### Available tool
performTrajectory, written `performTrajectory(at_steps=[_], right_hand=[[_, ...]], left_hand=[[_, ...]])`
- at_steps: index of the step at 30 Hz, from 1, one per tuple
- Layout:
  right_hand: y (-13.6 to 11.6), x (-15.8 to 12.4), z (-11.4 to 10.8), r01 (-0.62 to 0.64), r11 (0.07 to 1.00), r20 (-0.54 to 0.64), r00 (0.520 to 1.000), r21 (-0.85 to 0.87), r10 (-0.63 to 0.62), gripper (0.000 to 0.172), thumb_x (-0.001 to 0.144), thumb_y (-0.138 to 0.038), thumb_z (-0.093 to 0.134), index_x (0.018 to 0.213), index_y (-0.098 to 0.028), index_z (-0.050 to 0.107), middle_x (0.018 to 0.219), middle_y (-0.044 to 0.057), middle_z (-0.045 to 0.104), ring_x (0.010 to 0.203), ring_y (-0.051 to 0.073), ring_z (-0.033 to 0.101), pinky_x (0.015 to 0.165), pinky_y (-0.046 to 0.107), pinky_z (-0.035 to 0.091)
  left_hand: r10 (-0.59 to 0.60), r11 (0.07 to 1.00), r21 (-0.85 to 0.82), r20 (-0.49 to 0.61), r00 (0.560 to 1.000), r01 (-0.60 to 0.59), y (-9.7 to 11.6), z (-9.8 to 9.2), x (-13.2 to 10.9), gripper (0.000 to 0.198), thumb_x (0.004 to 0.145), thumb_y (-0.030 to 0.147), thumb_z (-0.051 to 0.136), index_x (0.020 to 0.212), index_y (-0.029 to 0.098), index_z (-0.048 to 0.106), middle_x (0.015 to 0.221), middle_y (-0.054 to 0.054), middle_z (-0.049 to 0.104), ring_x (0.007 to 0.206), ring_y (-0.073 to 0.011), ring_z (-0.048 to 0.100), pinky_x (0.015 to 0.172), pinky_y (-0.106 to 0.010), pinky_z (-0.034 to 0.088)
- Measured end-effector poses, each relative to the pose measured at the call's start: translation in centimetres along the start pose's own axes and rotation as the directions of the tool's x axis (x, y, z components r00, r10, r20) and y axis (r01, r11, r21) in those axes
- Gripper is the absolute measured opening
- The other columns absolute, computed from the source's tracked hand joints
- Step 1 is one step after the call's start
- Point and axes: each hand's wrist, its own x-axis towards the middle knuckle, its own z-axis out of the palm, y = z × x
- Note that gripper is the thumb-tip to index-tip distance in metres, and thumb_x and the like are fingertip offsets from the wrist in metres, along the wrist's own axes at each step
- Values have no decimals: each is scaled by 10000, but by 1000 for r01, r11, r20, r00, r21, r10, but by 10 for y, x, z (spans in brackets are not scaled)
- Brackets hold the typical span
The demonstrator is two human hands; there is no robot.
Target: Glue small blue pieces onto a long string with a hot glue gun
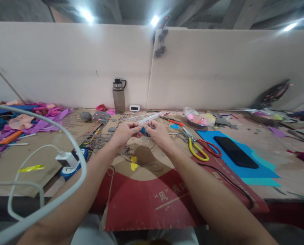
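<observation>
My left hand (pixel 128 132) and my right hand (pixel 155 132) meet over the middle of a cardboard sheet (pixel 147 207). Between their pinched fingertips is a small dark blue piece (pixel 143 130), mostly hidden, so its kind is unclear. Both hands are closed on it. Grey-brown string (pixel 101 139) lies tangled by my left wrist and trails beneath the hands. Below them a yellow cut-out shape (pixel 134 164) rests on the cardboard. Scissors with one yellow and one red handle (pixel 198 149) lie right of my right hand, and a light blue cut-out (pixel 175 126) is beyond it.
A white cable (pixel 82 153) arches across the left foreground near a power strip (pixel 71 170). A water bottle (pixel 119 97) stands at the back wall. To the right, a black phone (pixel 235 152) lies on blue sheets (pixel 259 173). Colourful paper scraps (pixel 39 120) cover the left side.
</observation>
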Motion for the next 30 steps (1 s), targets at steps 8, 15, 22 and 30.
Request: performTrajectory(at_steps=[8,15,22,30], right_hand=[[2,1,-2,-4,995,-26,1000,-95,2,234,700,-406,600,745,-181,550,605,-25,557,507,89,427,490,223,320],[1,1,0,44,996,-5,999,-74,-45,231,697,-396,602,727,-179,525,607,-27,549,528,92,463,523,227,358],[8,-1,2,108,979,9,994,-171,-108,205,730,-389,567,740,-189,520,609,-31,536,518,92,451,491,219,337],[11,3,-3,100,969,0,995,-224,-103,180,738,-364,557,767,-188,531,619,-21,568,529,106,500,503,225,371]], left_hand=[[-51,994,-94,64,997,57,6,-1,-2,232,622,242,748,806,112,692,713,-53,684,630,-105,616,677,-255,500],[-50,997,-50,37,998,52,9,1,-4,225,649,291,729,773,107,693,620,-30,644,544,-88,568,578,-226,469],[22,995,100,-29,999,-19,4,3,-3,154,673,288,673,690,135,666,521,2,595,467,-79,511,498,-205,415],[-46,999,0,54,997,46,11,0,-6,235,660,344,720,713,118,683,630,-51,666,552,-112,598,572,-240,496]])
